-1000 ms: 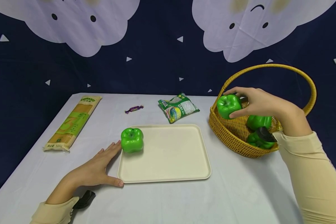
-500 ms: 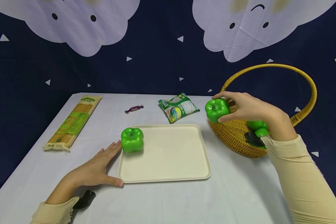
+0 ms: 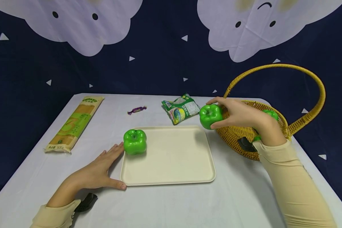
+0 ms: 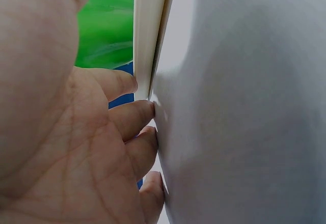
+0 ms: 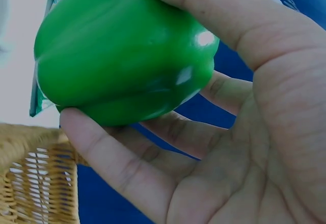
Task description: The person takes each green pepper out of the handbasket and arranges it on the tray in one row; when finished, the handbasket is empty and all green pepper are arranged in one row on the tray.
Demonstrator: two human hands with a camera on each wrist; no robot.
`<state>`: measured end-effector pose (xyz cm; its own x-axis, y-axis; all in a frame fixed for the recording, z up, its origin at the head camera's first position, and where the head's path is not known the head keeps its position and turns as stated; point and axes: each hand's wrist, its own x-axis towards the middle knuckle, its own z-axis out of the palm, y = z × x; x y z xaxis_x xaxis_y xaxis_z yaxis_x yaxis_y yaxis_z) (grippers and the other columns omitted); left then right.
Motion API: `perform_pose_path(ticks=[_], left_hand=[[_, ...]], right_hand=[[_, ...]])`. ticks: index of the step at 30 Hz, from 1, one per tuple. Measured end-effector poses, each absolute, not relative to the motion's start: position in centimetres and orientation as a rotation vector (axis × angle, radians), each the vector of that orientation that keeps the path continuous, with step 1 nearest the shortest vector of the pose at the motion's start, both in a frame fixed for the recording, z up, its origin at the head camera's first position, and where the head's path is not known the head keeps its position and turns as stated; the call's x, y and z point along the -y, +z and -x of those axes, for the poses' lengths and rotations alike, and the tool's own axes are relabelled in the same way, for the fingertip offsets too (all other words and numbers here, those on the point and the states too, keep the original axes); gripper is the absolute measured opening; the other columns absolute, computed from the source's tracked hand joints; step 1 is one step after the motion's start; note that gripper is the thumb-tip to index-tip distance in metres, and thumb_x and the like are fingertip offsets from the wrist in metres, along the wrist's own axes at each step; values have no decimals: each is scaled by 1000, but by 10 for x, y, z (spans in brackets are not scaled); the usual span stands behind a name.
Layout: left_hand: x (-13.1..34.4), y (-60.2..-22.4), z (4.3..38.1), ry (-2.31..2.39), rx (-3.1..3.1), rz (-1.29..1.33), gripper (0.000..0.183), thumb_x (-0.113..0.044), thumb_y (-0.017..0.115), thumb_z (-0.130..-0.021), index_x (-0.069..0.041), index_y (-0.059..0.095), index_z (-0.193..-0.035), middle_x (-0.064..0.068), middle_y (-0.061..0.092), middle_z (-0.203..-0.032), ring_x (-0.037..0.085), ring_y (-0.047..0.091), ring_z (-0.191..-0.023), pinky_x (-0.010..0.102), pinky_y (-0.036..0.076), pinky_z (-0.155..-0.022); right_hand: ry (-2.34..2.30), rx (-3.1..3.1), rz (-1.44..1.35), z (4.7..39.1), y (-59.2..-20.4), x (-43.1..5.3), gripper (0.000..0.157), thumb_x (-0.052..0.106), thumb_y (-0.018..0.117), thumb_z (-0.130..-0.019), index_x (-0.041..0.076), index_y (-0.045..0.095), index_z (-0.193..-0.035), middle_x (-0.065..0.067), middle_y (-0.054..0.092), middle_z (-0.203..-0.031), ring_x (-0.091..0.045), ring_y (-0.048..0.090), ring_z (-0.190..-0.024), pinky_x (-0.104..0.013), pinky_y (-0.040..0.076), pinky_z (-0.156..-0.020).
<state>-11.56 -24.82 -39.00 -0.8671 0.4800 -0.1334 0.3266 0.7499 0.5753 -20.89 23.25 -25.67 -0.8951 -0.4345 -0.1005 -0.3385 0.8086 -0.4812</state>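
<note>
The right hand [image 3: 239, 114] has its thumb and fingers clamped round a glossy green pepper [image 3: 211, 116], held up by the far right corner of the cream tray [image 3: 174, 158], between the wicker basket [image 3: 229, 142] and the snack packet [image 3: 183, 109]. That smooth, rounded skin could slide out of the grip if the fingers loosen, and a drop here might strike the tray's low rim and roll off. The packet looks so near that a low swing could nudge it, and the black wrist mount [image 3: 246, 144], which overlaps the basket's near side in the head view, might snag there. The left hand [image 3: 98, 171] lies with fingers spread apart along the tray's left edge, thumb at the near left corner; a push from it could shift the tray and set the second pepper [image 3: 135, 142], at that left edge, rolling. Compared with half a second earlier, the held pepper has moved left, away from the basket, and its shadow now darkens the tray's far right corner; the left hand and second pepper appear unmoved.
</note>
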Motion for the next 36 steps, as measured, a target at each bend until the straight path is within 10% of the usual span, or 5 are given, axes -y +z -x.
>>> perform_pose_path(ticks=[21, 36], left_hand=[[248, -387, 115, 825, -2665, -627, 147, -68, 95, -62, -7, 19, -172, 25, 17, -178, 54, 13, -164, 79, 10, -128], [248, -387, 115, 820, -2673, -637, 147, -69, 95, -62, -5, 19, -172, 26, 17, -178, 54, 14, -164, 79, 10, -128]], right_hand=[[-803, -2678, 726, 212, -274, -203, 75, 37, 93, -85, 23, 56, -149, -8, 68, -132, -24, 66, -104, -37, 59, -86], [-782, -2638, 819, 216, -289, -192, 74, 34, 91, -88, 18, 56, -150, -8, 70, -130, -25, 67, -119, -49, 59, -104]])
